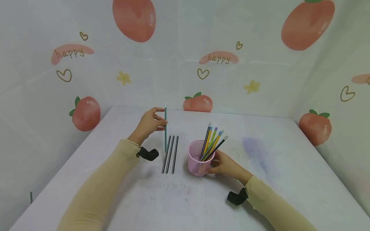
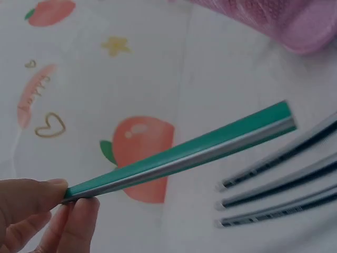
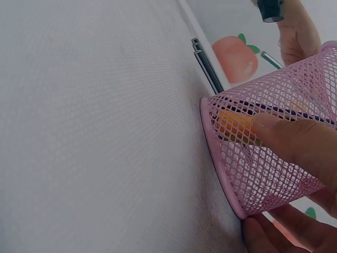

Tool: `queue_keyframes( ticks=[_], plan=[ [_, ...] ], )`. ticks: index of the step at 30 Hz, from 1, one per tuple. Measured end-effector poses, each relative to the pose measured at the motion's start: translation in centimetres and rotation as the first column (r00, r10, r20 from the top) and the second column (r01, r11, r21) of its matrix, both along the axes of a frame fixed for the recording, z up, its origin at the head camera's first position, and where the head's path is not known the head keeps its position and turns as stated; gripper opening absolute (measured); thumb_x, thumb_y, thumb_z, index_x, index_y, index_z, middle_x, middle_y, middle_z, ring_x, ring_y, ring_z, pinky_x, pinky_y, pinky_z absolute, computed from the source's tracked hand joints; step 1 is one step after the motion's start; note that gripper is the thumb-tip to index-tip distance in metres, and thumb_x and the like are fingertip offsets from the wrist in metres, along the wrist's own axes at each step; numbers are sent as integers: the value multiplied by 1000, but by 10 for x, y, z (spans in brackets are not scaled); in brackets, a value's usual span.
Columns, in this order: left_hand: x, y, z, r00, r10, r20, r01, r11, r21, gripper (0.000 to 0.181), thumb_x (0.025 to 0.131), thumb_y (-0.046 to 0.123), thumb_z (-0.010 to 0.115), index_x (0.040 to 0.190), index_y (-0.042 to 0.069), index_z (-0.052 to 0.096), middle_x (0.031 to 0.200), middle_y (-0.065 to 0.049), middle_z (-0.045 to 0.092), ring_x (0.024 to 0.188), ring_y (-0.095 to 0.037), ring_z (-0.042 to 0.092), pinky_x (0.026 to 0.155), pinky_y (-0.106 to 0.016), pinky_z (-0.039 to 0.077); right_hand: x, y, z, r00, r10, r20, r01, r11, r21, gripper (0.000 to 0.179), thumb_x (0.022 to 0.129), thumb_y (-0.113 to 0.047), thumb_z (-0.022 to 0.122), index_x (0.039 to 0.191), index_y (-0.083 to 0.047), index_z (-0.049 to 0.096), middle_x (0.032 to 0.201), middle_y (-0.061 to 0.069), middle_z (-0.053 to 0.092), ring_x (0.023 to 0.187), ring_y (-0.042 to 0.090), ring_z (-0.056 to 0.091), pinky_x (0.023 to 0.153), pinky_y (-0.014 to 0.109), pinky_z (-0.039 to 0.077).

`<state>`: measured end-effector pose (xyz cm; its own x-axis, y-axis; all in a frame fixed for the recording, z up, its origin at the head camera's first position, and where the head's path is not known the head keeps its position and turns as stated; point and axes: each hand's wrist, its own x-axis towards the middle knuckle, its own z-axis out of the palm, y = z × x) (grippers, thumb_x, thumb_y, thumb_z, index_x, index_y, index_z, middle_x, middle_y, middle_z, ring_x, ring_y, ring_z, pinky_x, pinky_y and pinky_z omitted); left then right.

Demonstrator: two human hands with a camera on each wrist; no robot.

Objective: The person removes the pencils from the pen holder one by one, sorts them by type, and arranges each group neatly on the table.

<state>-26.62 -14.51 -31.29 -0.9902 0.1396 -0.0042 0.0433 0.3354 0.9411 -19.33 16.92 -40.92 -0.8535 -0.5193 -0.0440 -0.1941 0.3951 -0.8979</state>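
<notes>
Between thumb and fingers, my left hand (image 1: pixel 151 124) pinches a green and silver pencil (image 2: pixel 184 153), held upright above the table with its eraser end on top. Just below and to its right, three dark striped pencils (image 1: pixel 170 154) lie side by side. To the right of them a pink mesh pencil cup (image 1: pixel 193 150) stands upright on the table. Several pencils (image 1: pixel 214 141) of mixed colours lean inside it toward its right side. My right hand (image 1: pixel 226 165) grips the cup low on its right side, the thumb on the mesh (image 3: pixel 253 163) in the right wrist view.
The white table (image 1: pixel 185 202) has a bluish smudge (image 1: pixel 255 154) on its right side. A white cloth backdrop (image 1: pixel 173 73) printed with fruit and hearts rises behind and beside it. A black wrist camera (image 1: pixel 148 154) sits on each sleeve.
</notes>
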Motion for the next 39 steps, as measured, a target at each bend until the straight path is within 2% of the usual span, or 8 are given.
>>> queue_keyframes(
  ticks=[6, 17, 25, 33, 39],
  plan=[
    [-7, -8, -21, 992, -16, 123, 28, 995, -97, 62, 90, 3, 65, 145, 8, 39, 110, -19, 58, 84, -21, 68, 78, -30, 59, 0, 0, -1, 1000, -1, 1, 1, 1000, 3, 75, 77, -10, 81, 137, 6, 40, 133, 25, 53, 125, 42, 52, 104, 50, 43],
    [-8, -8, -45, 972, -24, 233, 78, 971, -226, 59, 87, 0, 67, 141, 4, 43, 98, -14, 62, 69, -13, 63, 70, -27, 59, 1, 1, 1, 1000, 9, 0, -9, 1000, -7, 76, 77, -10, 80, 138, 7, 37, 136, 26, 51, 126, 43, 50, 105, 50, 42],
    [-7, -8, -59, 960, -14, 278, 94, 956, -278, 58, 87, 1, 67, 139, 3, 44, 100, -15, 58, 62, -10, 62, 61, -23, 56, 0, -1, 1, 1000, 17, -1, -17, 1000, -13, 76, 78, -10, 80, 139, 7, 37, 137, 25, 50, 127, 43, 49, 105, 49, 42],
    [-6, -7, -68, 961, -5, 277, 96, 944, -315, 59, 85, 2, 69, 139, 1, 44, 101, -16, 58, 59, -10, 61, 60, -22, 56, 0, -1, 2, 1000, 18, -6, -18, 1000, -6, 77, 78, -10, 80, 139, 7, 36, 137, 26, 50, 127, 43, 50, 105, 49, 43],
    [-7, -6, -73, 961, -2, 275, 99, 937, -336, 59, 84, 4, 71, 137, 1, 45, 93, -13, 62, 58, -9, 61, 59, -21, 55, 0, 1, 0, 1000, 17, 0, -17, 1000, -6, 78, 79, -10, 79, 141, 6, 35, 139, 26, 49, 127, 43, 49, 105, 48, 43]
  ],
)
